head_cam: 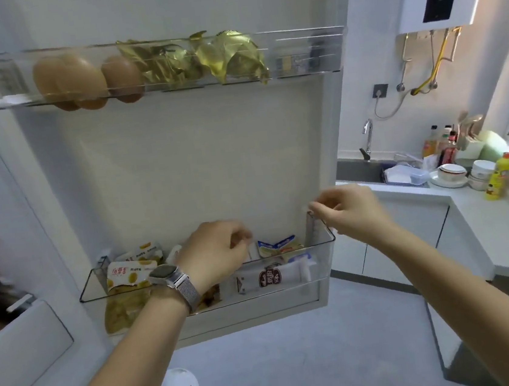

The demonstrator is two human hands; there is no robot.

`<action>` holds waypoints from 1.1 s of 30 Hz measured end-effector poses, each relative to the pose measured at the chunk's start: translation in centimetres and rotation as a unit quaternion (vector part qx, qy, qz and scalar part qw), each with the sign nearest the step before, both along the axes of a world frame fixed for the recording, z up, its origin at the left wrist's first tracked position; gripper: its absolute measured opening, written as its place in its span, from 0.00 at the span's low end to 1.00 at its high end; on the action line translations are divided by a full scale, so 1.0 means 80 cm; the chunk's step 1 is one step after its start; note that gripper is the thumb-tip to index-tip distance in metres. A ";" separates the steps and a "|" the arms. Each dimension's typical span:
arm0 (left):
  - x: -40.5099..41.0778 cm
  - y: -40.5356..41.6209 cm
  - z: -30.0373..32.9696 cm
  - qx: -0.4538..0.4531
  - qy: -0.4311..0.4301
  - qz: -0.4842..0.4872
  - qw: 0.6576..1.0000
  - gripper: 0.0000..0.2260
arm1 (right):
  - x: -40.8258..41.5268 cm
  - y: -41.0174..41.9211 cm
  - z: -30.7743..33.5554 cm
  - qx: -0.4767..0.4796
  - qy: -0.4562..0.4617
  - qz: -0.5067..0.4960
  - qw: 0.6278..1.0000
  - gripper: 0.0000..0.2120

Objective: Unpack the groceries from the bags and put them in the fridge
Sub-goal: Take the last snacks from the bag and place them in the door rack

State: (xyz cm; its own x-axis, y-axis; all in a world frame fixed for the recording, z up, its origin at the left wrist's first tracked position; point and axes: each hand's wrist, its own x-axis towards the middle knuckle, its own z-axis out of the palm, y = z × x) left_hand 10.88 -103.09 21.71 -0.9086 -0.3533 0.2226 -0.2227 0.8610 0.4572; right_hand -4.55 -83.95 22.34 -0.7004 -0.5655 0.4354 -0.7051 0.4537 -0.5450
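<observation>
From the head camera, the lower door bin [323, 250] of the open fridge door [199, 167] lies straight ahead and below, its long axis running left to right, with snack packets [129, 270] at its left end and a white pack [269, 278] nearer its right. The left hand [214, 251] reaches into the middle of the bin, fingers curled over the packs, though I cannot tell whether it grips one. The right hand [348, 209] pinches the bin's right wall, so the left is the nearer to the groceries.

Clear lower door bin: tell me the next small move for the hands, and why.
Probably draw the left hand up out of the clear lower door bin. Its fingers sit by the blue-and-white packet, already among the packets, while the right hand hovers at the bin's right corner.
</observation>
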 end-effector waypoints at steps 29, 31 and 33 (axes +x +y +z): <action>-0.233 0.540 -0.173 -0.086 -0.164 -0.484 0.855 0.29 | 0.116 0.617 -0.189 0.179 -0.269 -0.552 0.768 0.23; -0.248 0.575 -0.182 -0.090 -0.167 -0.509 0.840 0.28 | 0.114 0.644 -0.197 0.165 -0.277 -0.571 0.755 0.25; -0.258 0.608 -0.190 -0.086 -0.178 -0.532 0.824 0.28 | 0.115 0.670 -0.205 0.157 -0.279 -0.587 0.743 0.25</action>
State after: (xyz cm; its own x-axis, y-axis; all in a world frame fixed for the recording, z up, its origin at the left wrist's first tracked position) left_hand -9.79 -54.42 6.50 -0.7025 0.6934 -0.1601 0.6057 0.7007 0.3769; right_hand 4.61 -30.33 5.92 -0.8133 0.5664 -0.1330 0.5740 0.7441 -0.3417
